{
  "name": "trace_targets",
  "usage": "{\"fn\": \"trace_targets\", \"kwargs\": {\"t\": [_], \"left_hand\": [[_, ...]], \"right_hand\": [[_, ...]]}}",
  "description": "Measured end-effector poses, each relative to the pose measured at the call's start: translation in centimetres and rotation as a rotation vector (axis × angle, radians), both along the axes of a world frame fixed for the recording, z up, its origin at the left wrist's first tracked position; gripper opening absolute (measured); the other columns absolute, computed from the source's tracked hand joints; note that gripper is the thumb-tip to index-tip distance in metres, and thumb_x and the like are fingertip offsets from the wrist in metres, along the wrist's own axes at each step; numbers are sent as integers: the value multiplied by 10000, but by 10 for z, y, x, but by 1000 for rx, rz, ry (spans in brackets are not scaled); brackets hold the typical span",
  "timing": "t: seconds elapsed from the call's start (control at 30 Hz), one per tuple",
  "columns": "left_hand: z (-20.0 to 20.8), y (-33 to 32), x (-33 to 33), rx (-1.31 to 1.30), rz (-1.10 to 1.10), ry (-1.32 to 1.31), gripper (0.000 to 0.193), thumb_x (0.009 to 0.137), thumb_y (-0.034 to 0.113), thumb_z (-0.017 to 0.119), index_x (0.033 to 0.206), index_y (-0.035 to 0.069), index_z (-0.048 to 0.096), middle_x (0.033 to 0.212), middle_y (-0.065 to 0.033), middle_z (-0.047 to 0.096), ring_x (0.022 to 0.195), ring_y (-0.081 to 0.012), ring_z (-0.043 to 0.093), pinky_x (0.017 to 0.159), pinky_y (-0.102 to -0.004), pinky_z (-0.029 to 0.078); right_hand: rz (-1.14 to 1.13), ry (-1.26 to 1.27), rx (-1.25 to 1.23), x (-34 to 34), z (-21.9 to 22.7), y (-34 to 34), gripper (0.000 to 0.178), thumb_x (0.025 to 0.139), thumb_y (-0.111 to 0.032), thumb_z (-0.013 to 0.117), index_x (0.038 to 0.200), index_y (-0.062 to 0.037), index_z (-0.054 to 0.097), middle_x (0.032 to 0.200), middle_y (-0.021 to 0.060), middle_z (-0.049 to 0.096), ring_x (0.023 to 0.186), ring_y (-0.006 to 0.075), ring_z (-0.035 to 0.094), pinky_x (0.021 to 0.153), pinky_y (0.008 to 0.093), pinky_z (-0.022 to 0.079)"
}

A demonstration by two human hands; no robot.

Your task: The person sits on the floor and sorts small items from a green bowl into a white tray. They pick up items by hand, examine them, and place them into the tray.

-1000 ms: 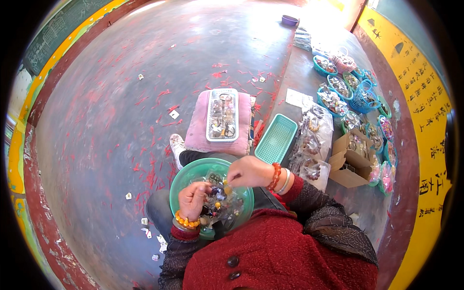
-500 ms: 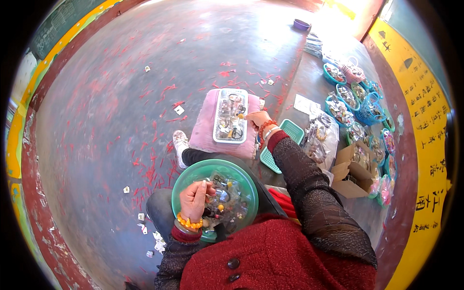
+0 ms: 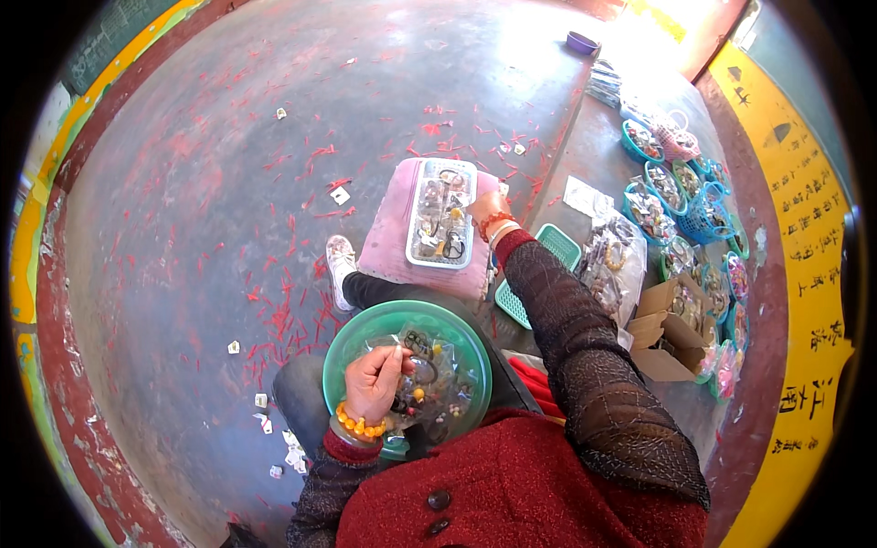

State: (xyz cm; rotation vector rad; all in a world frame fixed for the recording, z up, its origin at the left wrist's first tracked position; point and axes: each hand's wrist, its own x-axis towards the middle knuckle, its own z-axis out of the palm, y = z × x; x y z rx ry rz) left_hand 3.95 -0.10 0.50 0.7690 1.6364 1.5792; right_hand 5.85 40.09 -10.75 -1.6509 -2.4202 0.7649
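Note:
My left hand (image 3: pixel 372 382), with a yellow beaded bracelet at the wrist, is over the green plastic basin (image 3: pixel 344 347) in my lap. Its thumb and fingers pinch a clear plastic packet (image 3: pixel 423 369) above more clear packets of beaded trinkets. Farther forward, my right hand (image 3: pixel 487 208) is at the right side of a white plastic basket (image 3: pixel 418 260). Its fingers are curled downward, and what they grip, if anything, is hidden. Dark bands and small beaded pieces in clear packets lie in the basket, which rests on a pink cloth-covered seat (image 3: pixel 384 239).
A teal basket (image 3: pixel 557 242) stands right of the seat, beside a pile of packets (image 3: pixel 610 265) and an open cardboard box (image 3: pixel 665 347). Several filled baskets (image 3: pixel 650 215) line the right wall. Red strips and paper scraps litter the floor; a purple basin (image 3: pixel 582 42) is far off.
My right hand has drawn slightly back toward the white basket's right edge, fingers now more curled down. My left hand has shifted a little to the right over the basin, still pinching.

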Motion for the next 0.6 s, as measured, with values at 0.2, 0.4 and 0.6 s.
{"fn": "trace_targets", "kwargs": {"t": [0.2, 0.4, 0.6], "left_hand": [[1, 0, 0, -2, 1, 21, 187, 929, 119, 508, 929, -11, 642, 752, -44, 650, 666, -85, 590, 568, -206, 441], [-1, 1, 0, 2, -17, 46, 209, 942, 140, 489, 919, -6, 636, 753, -39, 642, 670, -82, 592, 565, -197, 439], [0, -1, 2, -13, -3, 43, 209, 941, 137, 488, 915, -9, 636, 748, -36, 639, 669, -81, 591, 567, -198, 439]], "right_hand": [[313, -129, 470, 2, 12, -41, 177, 788, -166, 550, 819, -77, 700, 885, 106, 673, 883, 256, 638, 719, 368, 503], [620, -93, 486, 12, 9, -78, 331, 838, -158, 458, 1144, -78, 555, 1249, 94, 517, 1244, 250, 425, 988, 426, 312], [601, -164, 395, 14, 25, -86, 287, 836, -126, 449, 1084, -62, 578, 1201, 112, 540, 1223, 238, 447, 969, 412, 330]]}}
